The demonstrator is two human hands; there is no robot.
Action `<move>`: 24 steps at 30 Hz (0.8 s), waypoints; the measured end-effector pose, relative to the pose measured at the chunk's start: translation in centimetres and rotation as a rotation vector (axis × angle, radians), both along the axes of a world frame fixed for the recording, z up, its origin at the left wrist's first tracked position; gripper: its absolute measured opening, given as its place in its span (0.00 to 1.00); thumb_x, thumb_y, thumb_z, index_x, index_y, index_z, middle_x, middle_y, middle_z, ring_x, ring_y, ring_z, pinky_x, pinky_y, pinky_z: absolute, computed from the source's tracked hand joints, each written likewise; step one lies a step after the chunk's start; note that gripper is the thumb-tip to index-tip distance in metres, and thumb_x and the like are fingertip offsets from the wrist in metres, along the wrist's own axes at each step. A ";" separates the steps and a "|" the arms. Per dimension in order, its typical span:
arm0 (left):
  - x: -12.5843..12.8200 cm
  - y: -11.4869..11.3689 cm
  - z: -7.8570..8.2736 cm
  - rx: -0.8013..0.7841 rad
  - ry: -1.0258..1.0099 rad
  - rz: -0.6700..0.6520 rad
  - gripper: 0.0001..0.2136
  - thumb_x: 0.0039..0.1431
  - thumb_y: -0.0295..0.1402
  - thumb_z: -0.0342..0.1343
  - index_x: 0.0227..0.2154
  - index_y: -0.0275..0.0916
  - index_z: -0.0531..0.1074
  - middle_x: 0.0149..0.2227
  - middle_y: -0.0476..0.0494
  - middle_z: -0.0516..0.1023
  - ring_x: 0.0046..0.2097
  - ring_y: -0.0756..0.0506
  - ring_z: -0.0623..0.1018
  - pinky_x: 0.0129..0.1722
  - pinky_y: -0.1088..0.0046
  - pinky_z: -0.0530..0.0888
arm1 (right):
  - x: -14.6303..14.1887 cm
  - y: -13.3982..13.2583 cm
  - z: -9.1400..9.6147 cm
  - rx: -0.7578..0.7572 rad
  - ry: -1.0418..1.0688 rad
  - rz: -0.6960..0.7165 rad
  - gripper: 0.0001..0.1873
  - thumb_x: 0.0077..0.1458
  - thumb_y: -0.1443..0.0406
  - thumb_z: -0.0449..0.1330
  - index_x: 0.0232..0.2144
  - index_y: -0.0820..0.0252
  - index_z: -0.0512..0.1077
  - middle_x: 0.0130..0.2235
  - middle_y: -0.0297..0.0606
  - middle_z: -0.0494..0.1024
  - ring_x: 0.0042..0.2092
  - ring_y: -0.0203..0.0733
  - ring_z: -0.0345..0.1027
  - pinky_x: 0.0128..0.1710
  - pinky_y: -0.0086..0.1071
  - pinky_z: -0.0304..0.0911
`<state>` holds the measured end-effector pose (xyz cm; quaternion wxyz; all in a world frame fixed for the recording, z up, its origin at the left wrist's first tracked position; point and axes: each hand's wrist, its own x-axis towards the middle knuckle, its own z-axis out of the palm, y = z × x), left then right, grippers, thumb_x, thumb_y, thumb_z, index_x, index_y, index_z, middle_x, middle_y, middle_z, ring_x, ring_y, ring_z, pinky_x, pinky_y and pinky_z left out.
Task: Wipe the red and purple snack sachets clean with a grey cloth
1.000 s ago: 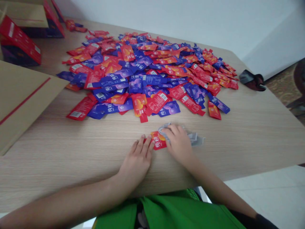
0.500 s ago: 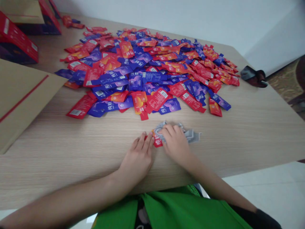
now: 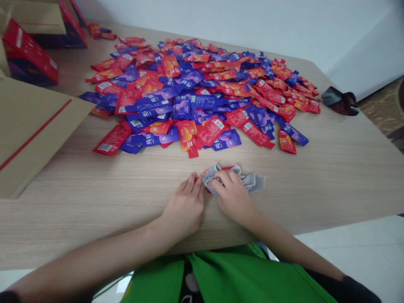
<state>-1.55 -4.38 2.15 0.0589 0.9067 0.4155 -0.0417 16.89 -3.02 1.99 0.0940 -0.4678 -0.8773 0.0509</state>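
A red sachet (image 3: pixel 208 191) lies flat on the table close in front of me, mostly covered. My left hand (image 3: pixel 186 200) holds its left end down against the tabletop, fingertips on the edge. Bunched in the curled fingers of my right hand (image 3: pixel 232 191) is a grey cloth (image 3: pixel 251 180), pressed onto the sachet. The cloth's loose end trails to the right. Beyond my hands spreads a big pile of red and purple sachets (image 3: pixel 181 105), some printed with white characters and barcodes.
An open cardboard box flap (image 3: pixel 47 126) juts in from the left. Red and purple boxes (image 3: pixel 33 54) stand behind it. A dark glossy object (image 3: pixel 340 101) sits near the table's right edge, and a white wall (image 3: pixel 221 21) rises behind the pile.
My right hand has shifted slightly with the cloth, which now covers more of the sachet's printed face. My left hand keeps its place. The whole view has moved a little.
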 end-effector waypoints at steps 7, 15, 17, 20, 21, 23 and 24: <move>0.2 0.0 0.2 -0.022 0.031 0.021 0.35 0.46 0.25 0.52 0.62 0.20 0.61 0.66 0.24 0.57 0.65 0.28 0.62 0.59 0.53 0.66 | 5.4 1.5 0.2 -0.041 -0.079 -0.274 0.15 0.54 0.72 0.54 0.44 0.60 0.71 0.47 0.48 0.71 0.46 0.53 0.63 0.44 0.43 0.61; 0.5 0.2 0.5 -0.026 0.080 -0.001 0.33 0.47 0.26 0.53 0.60 0.19 0.64 0.66 0.22 0.56 0.65 0.26 0.61 0.58 0.55 0.67 | 1.0 0.1 1.2 -0.033 0.046 -0.025 0.15 0.53 0.73 0.54 0.42 0.59 0.72 0.48 0.45 0.70 0.47 0.51 0.61 0.45 0.43 0.60; 0.5 0.3 0.6 -0.030 0.089 0.002 0.33 0.48 0.26 0.53 0.60 0.19 0.64 0.66 0.23 0.56 0.65 0.26 0.61 0.58 0.55 0.67 | 0.6 -0.4 0.6 -0.062 0.008 0.032 0.15 0.52 0.74 0.53 0.41 0.58 0.72 0.48 0.44 0.71 0.46 0.51 0.61 0.45 0.43 0.59; 0.5 0.1 0.5 -0.033 0.086 0.012 0.34 0.50 0.26 0.52 0.62 0.22 0.61 0.67 0.25 0.56 0.65 0.27 0.61 0.58 0.55 0.67 | 2.6 -0.3 -0.3 -0.081 0.013 -0.098 0.15 0.49 0.75 0.54 0.39 0.59 0.72 0.48 0.45 0.71 0.47 0.52 0.60 0.46 0.44 0.59; 0.5 0.1 0.4 -0.036 0.083 0.014 0.34 0.50 0.26 0.52 0.63 0.22 0.60 0.67 0.26 0.56 0.65 0.27 0.61 0.58 0.54 0.67 | 3.8 -0.1 -0.5 -0.084 0.025 -0.162 0.15 0.49 0.75 0.53 0.38 0.59 0.72 0.47 0.46 0.71 0.47 0.52 0.60 0.46 0.44 0.59; 0.5 0.1 0.4 -0.035 0.071 0.012 0.35 0.49 0.27 0.54 0.62 0.21 0.61 0.66 0.24 0.57 0.65 0.27 0.62 0.58 0.54 0.67 | 6.2 0.4 -0.6 -0.090 0.057 -0.270 0.12 0.50 0.75 0.52 0.35 0.60 0.71 0.45 0.46 0.71 0.46 0.52 0.61 0.47 0.45 0.59; 0.4 0.3 0.5 -0.029 0.056 0.009 0.35 0.48 0.27 0.54 0.62 0.20 0.61 0.66 0.24 0.59 0.65 0.28 0.62 0.58 0.55 0.67 | 7.2 0.6 -0.6 -0.094 0.084 -0.305 0.12 0.51 0.74 0.51 0.35 0.59 0.71 0.44 0.46 0.71 0.46 0.52 0.61 0.47 0.45 0.60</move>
